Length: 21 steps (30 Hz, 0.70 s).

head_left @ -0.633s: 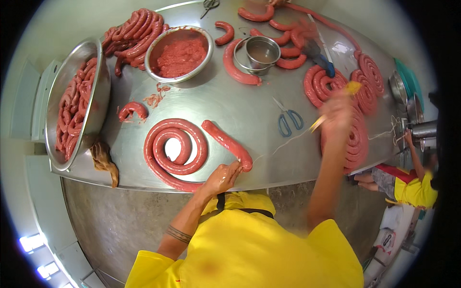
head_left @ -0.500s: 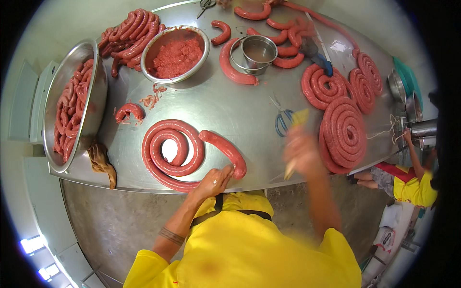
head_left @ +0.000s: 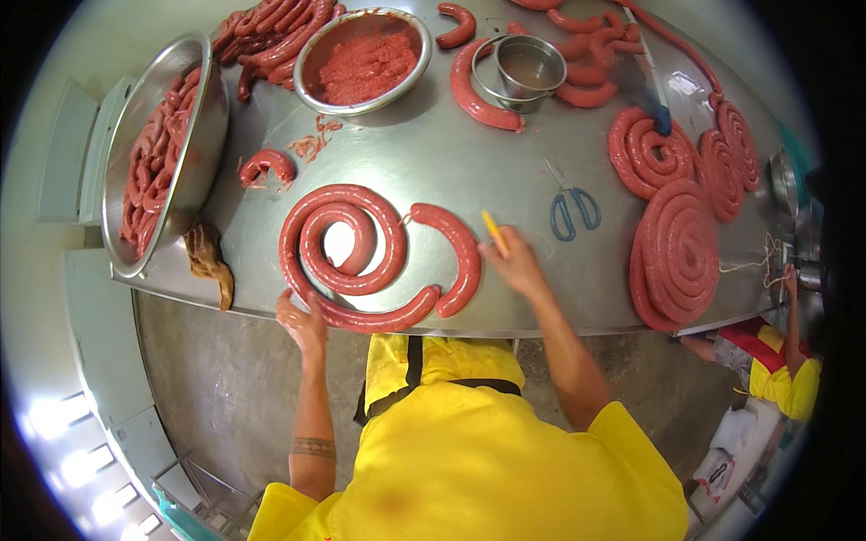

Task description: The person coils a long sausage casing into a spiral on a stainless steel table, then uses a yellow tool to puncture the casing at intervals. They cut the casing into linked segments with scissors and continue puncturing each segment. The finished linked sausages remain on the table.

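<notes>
A long, thick red sausage [head_left: 339, 195] lies in a loose coil near the table's front edge, its tail running right. My left hand [head_left: 305, 326] is at the coil's lower left, its fingers and thumb closed about the outer turn. Beside the coil a short curved sausage [head_left: 469, 260] touches the tail's end; a bit of string shows at its upper tip. Just right of this piece my right hand [head_left: 518, 261] is closed round a slim yellow tool [head_left: 493, 231], its tip pointing up and left; its kind is unclear. Blue-handled scissors [head_left: 573, 213] lie farther right, untouched.
Sausage links fill a large metal bowl [head_left: 213, 99] at left. Ground meat sits in another bowl [head_left: 424, 54]; a small water pot [head_left: 532, 72] stands behind. Spiral sausages [head_left: 677, 252] lie at right. A brown cloth [head_left: 207, 261] hangs over the edge. A co-worker [head_left: 776, 379] is at far right.
My left hand has left the short sausage and moved left to the coil. The right hand has come down and inward with the yellow tool. The coil's tail now meets the short sausage.
</notes>
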{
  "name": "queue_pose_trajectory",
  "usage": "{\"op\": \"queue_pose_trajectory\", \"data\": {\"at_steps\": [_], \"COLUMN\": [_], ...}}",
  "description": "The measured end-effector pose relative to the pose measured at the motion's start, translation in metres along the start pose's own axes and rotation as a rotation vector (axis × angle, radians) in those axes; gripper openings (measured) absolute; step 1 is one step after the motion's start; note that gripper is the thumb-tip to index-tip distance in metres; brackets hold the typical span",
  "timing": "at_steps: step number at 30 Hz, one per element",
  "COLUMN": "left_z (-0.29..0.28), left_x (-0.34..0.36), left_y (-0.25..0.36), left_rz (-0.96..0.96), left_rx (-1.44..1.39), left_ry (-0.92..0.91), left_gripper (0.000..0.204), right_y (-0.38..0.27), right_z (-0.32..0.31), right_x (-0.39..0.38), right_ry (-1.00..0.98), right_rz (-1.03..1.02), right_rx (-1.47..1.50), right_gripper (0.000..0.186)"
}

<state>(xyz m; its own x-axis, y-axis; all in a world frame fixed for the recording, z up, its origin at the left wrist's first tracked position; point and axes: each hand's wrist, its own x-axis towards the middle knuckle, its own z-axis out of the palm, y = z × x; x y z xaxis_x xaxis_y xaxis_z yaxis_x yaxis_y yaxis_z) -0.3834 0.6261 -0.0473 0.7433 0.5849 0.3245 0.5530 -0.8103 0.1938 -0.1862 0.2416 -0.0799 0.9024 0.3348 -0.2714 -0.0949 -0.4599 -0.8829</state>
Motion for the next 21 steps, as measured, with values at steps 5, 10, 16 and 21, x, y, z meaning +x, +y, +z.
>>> {"op": "queue_pose_trajectory", "data": {"at_steps": [5,10,16,21], "left_z": [0.043,0.062,0.037,0.032], "left_x": [0.022,0.036,0.019,-0.007], "left_y": [-0.011,0.039,0.048,0.045], "left_rz": [-0.963,-0.926,-1.0,-1.025], "left_rx": [-1.228,-1.516,-1.882,-1.937], "left_ry": [-0.543,-0.781,-0.622,-0.954], "left_gripper": [0.044,0.032,0.033,0.035], "right_y": [-0.043,-0.027,0.002,-0.023], "right_z": [0.041,0.02,-0.004,0.025], "right_x": [-0.007,-0.009,-0.06,-0.106], "right_ry": [0.133,0.147,0.237,0.125], "right_rz": [-0.041,0.067,0.079,0.077], "right_rx": [-0.144,0.013,-0.119,-0.132], "right_gripper": [0.059,0.055,0.031,0.023]}}
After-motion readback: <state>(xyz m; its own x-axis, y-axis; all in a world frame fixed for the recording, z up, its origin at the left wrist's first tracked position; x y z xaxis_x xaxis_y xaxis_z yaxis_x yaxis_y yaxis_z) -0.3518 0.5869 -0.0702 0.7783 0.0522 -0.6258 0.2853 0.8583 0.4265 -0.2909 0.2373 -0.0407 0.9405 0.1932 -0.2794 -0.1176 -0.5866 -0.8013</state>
